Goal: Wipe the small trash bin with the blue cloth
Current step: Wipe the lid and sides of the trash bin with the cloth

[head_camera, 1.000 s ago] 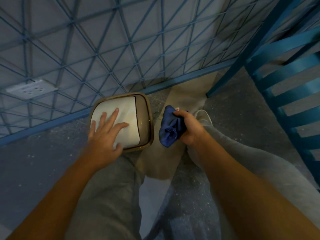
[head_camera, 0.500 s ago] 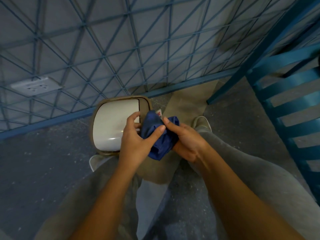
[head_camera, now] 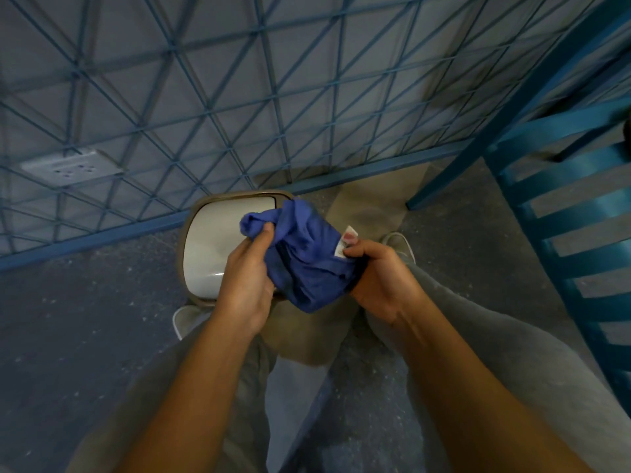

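The small trash bin (head_camera: pixel 208 247) stands on the floor by the wall, with a tan rim and a white lid seen from above. A crumpled blue cloth (head_camera: pixel 307 257) with a white tag is stretched over the bin's right side. My left hand (head_camera: pixel 247 281) pinches the cloth's left end, thumb on top. My right hand (head_camera: pixel 379 278) grips the cloth's right edge near the tag. The cloth and hands cover the bin's right part.
A blue wire grid (head_camera: pixel 239 97) leans on the wall behind the bin, with a wall socket (head_camera: pixel 71 167) behind it at left. A blue slatted chair (head_camera: pixel 563 206) stands at right. My grey-trousered legs and light shoes (head_camera: pixel 397 244) flank a tan mat (head_camera: pixel 368 206).
My left hand left the bin lid and took hold of the cloth. Both hands have since pulled the cloth wider apart over the bin's right side.
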